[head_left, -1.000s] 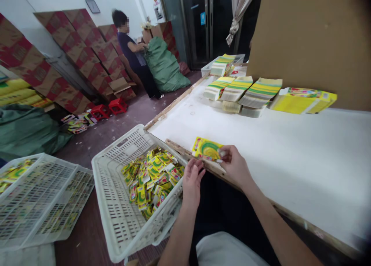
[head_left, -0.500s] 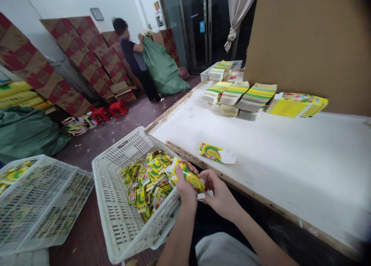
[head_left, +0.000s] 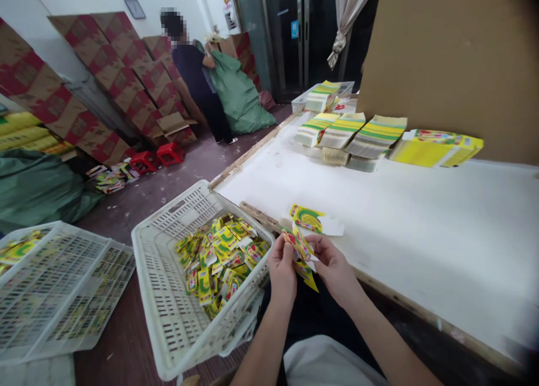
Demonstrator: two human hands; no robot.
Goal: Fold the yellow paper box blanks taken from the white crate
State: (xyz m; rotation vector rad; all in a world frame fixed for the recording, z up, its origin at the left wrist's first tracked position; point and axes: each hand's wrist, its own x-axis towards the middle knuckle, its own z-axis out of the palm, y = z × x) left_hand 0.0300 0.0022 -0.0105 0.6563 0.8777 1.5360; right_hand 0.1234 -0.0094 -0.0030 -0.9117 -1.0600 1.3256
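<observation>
A small yellow and green printed carton (head_left: 300, 243) is between my two hands, close to the table's front edge. It is partly folded, with white flaps showing and a yellow panel hanging below. My left hand (head_left: 283, 262) pinches its left side, thumb on the printed face. At its right end, my right hand (head_left: 330, 260) grips a white flap between thumb and fingers. Just beyond them, another carton (head_left: 309, 219) lies flat on the white table (head_left: 421, 223). To the left, a white plastic basket (head_left: 162, 296) contains many similar small cartons (head_left: 227, 237).
Stacks of flat cartons (head_left: 345, 131) and a yellow carton bundle (head_left: 438, 147) stand at the table's back. A second crate (head_left: 63, 296) sits at left. Beyond are red stools (head_left: 169, 153), stacked boxes (head_left: 122, 74) and a person (head_left: 196, 83) by a green sack (head_left: 238, 91).
The earlier folded carton is no longer in my hands, and one like it now lies on the basket's pile. My hands hold another, partly folded carton. The person at the back has turned away.
</observation>
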